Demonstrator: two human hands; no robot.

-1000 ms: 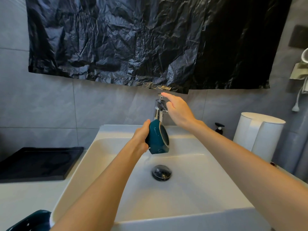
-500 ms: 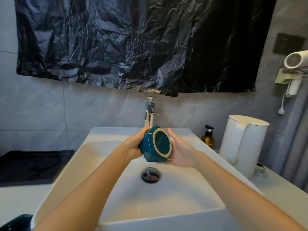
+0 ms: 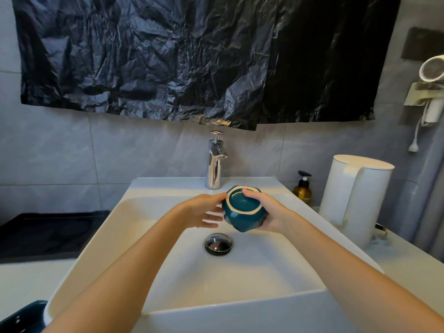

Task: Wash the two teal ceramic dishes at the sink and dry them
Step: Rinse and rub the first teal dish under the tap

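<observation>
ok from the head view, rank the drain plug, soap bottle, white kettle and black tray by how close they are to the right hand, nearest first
From the right hand, holding the teal bowl:
1. Soap bottle, just behind it to the right, and drain plug, below-left in the basin: too close to call.
2. White kettle, right counter.
3. Black tray, far left.

Warm light fell from above and the right, brightening the white sink (image 3: 153, 236) basin, while the tiled wall (image 3: 60, 152) stayed a dim grey. Glare streaked the black plastic sheet (image 3: 192, 56) and chrome faucet (image 3: 214, 164). Wide-angle distortion bowed the edges, and the forearms nearest the camera were soft.
</observation>
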